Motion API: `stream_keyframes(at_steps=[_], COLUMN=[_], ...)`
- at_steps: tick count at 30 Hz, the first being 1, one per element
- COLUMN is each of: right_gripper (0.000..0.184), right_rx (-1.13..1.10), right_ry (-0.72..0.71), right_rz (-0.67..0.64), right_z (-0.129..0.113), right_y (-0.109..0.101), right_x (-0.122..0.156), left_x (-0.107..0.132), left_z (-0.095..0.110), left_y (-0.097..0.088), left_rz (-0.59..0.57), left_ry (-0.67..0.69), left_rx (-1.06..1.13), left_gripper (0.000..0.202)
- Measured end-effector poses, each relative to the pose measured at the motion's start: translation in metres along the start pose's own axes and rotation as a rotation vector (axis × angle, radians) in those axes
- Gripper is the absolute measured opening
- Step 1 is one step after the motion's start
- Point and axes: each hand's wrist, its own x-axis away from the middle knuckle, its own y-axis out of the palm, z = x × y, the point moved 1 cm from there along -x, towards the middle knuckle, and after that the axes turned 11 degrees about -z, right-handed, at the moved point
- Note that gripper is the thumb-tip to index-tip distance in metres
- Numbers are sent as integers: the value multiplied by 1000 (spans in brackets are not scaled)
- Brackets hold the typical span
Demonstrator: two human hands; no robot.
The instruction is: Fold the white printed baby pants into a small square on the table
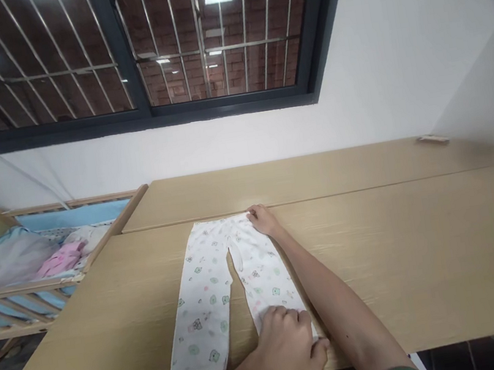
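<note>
A small pair of white baby trousers (207,290) with a printed pattern lies flat on the wooden table (400,248), waist at the far end, legs toward me. My right hand (262,220) reaches to the waistband's right corner and its fingers are pinched on the fabric there. My left hand (290,348) rests on the cuff of the right trouser leg near the table's front edge, fingers curled round the hem. The left trouser leg lies untouched.
A wooden cot (57,281) with blue lining stands to the left of the table, holding pink and white clothes (61,259). A small flat object (434,139) lies at the table's far right. A barred window (138,46) fills the wall above.
</note>
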Motion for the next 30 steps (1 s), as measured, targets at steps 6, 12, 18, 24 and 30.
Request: stream_keyframes(at_steps=[6,12,18,24,30], right_gripper=[19,17,17,26,21], right_rx=[25,68,122,154,148], right_ry=[2,24,21,-14,10], right_rz=[-12,-58,-206,-296,-266], right_z=[-2,-14,-48,-100,-142], right_y=[-1,-7,-39,-57,-37], right_x=[0,3,-13,-39,-53], left_x=[1,13,46,90,141], left_z=[0,-4,-9,-30,-58], left_y=[-8,-21,-33,-34,-23], left_rz=[3,7,176,313,435], left_ry=[33,32,-41,-171,-298], left_rx=[-84,-70,84,318,506], left_gripper=[24,22,26,27,40])
